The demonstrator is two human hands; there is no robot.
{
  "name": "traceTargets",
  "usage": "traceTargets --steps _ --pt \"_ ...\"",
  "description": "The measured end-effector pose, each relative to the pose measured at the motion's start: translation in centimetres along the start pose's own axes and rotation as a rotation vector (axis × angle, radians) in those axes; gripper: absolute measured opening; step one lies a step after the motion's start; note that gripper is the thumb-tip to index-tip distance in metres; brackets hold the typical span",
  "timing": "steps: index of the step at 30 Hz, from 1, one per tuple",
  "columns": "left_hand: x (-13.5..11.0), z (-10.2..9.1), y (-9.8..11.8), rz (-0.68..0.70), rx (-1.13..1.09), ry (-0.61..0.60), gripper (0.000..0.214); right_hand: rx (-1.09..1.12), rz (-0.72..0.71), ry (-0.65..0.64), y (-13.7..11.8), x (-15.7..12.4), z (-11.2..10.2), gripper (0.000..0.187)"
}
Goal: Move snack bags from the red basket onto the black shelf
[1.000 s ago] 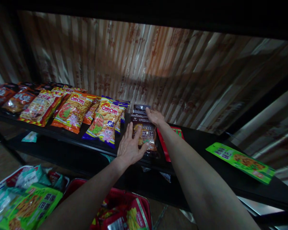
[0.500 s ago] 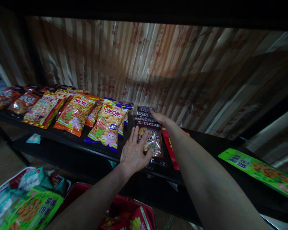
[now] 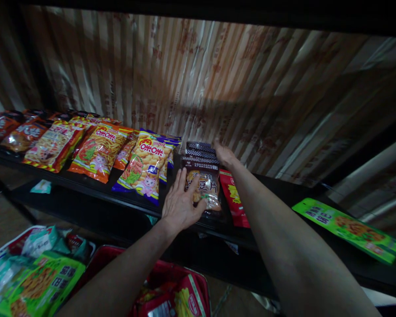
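Note:
A dark brown snack packet (image 3: 207,187) lies flat on the black shelf (image 3: 284,198), on top of a small stack with chequered top edges. My left hand (image 3: 181,202) rests flat on the packet's near left part, fingers spread. My right hand (image 3: 223,154) reaches to the stack's far right corner, fingers flat against the packets' top edge. A red packet (image 3: 234,198) lies just right of the stack, partly under my right forearm.
Purple and orange snack bags (image 3: 145,169) lie in rows to the left along the shelf. A green packet (image 3: 346,229) lies at the shelf's right. Below are a red basket (image 3: 171,286) with packets and more green bags (image 3: 36,281). A corrugated wall stands behind.
My right hand has slid back to the stack's far right corner, uncovering the red packet. My left hand stays flat on the brown packet. The view has shifted slightly.

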State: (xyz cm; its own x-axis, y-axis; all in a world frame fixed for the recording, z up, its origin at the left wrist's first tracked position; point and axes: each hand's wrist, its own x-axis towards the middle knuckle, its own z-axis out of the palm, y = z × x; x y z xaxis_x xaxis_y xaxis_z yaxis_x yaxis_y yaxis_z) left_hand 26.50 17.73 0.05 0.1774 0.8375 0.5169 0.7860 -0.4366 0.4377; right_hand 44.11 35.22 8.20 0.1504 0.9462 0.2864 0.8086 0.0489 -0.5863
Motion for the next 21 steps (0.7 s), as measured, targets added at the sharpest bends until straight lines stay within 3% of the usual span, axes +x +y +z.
traceTargets --steps 4,8,14,21 --pt "-0.1 0.1 -0.2 0.007 0.009 0.039 0.067 0.079 0.158 0.175 -0.2 -2.5 -1.5 0.084" --pt "-0.2 0.3 -0.4 0.020 0.010 0.080 0.066 0.105 0.051 0.262 -0.2 -6.9 -2.3 0.070" --pt "-0.3 0.1 -0.4 0.004 0.003 0.146 0.057 0.149 -0.133 0.297 0.0 -14.5 -2.3 0.061" --pt "-0.4 0.2 -0.4 -0.050 0.010 0.228 0.044 0.179 -0.085 0.223 0.6 -20.7 -1.1 0.051"
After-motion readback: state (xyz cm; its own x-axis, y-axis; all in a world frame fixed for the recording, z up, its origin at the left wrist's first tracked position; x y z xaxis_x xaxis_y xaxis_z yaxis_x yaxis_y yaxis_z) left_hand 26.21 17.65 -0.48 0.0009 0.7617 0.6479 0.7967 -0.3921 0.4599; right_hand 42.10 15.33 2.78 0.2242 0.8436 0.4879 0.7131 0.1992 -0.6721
